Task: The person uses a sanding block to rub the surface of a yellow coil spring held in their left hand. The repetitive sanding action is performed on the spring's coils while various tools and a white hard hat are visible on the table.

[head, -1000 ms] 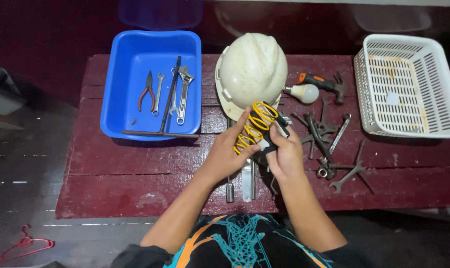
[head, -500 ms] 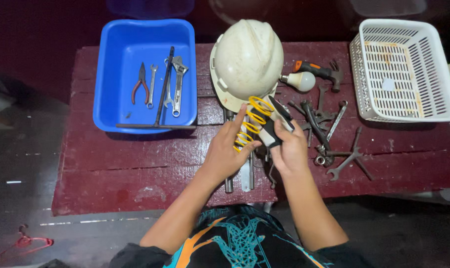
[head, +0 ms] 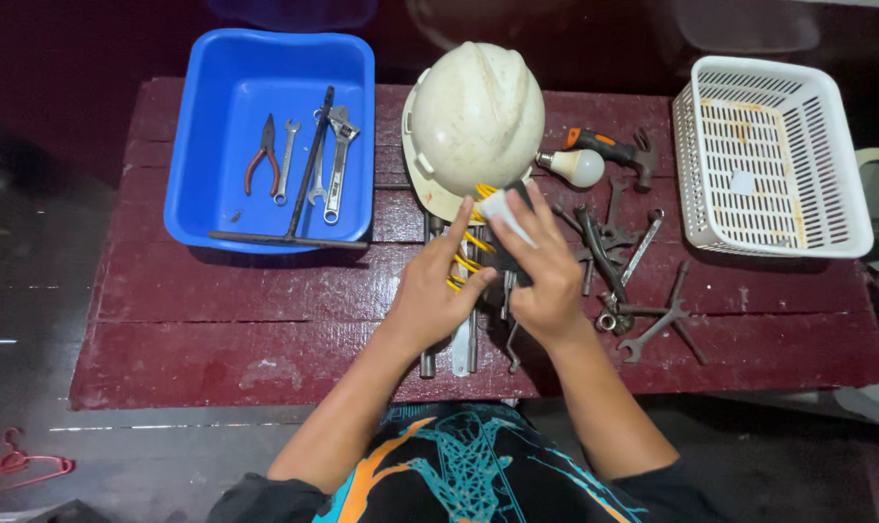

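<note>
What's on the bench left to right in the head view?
Blue tub holding pliers and wrenches → white hard hat → light bulb → hammer → white slotted basket.

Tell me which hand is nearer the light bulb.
Right. The right hand sits just below-left of the light bulb; the left hand is further left, past the yellow coiled cable.
</note>
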